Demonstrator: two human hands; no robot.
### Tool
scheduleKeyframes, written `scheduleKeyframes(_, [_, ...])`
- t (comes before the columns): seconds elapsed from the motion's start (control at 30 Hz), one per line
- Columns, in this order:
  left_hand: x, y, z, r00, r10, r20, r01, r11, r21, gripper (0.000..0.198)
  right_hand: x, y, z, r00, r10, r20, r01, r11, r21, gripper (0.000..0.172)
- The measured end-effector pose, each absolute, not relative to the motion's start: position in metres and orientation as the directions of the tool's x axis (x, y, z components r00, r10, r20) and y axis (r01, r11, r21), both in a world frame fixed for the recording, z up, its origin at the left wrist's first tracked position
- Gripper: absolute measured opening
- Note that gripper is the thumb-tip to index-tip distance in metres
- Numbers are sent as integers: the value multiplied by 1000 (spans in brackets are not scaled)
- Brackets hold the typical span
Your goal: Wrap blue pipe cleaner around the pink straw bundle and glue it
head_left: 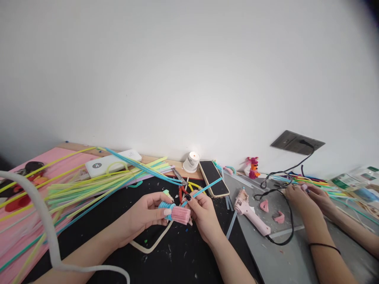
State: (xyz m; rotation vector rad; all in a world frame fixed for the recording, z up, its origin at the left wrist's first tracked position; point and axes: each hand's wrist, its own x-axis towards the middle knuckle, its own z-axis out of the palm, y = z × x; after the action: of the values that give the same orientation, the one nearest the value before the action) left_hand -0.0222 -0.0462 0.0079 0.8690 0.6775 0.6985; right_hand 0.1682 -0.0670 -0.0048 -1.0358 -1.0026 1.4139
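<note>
My left hand (149,213) is closed around a bundle of pink pipe cleaners (181,215) wrapped with blue coils. A pale green tip sticks up behind its fingers. Pinched in my right hand (201,211) is a blue pipe cleaner (211,184), whose upper end slants up to the right; its lower part runs toward the bundle. Both hands meet over the black mat (189,256). Just behind them lie red-handled pliers (181,181), partly hidden by my right hand.
A pink glue gun (251,215) with a black cord, a phone (213,178) and a paper cup (191,162) lie around. Many pipe cleaners (89,191) and a white power bank (112,162) are at left. Another person's hands (304,195) work at right. A white cable (44,221) crosses the foreground.
</note>
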Motion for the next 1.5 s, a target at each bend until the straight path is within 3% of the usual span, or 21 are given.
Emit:
scheduleKeyframes(0.4, [-24,-44,1,629,756,-185,-163,360,919,21,168,-68,-2,10,1000,4,-143,5,-990,32])
scheduleKeyframes(0.57, [-24,-42,-8,571,821,-3,-41,33,999,15,171,-69,3,46,985,167,117,161,-980,21])
scheduleKeyframes(0.7, [-22,-45,3,538,830,147,96,-233,968,3,173,-71,11,-30,879,475,396,447,-802,12])
scheduleKeyframes(0.77, [-21,-47,8,549,816,180,149,-307,940,8,173,-72,14,-65,824,563,449,528,-721,13])
scheduleKeyframes(0.9, [-20,-50,9,564,786,252,185,-418,889,15,172,-74,14,-75,797,599,491,553,-674,15])
scheduleKeyframes(1.07, [-20,-49,5,570,761,311,172,-480,860,20,169,-77,15,-86,776,625,507,574,-643,14])
scheduleKeyframes(1.2, [-21,-48,8,534,802,268,228,-442,868,17,165,-80,18,-135,753,644,491,615,-617,14])
scheduleKeyframes(1.5, [-22,-46,-1,255,940,227,220,-285,933,15,160,-83,18,-179,739,650,403,657,-637,15])
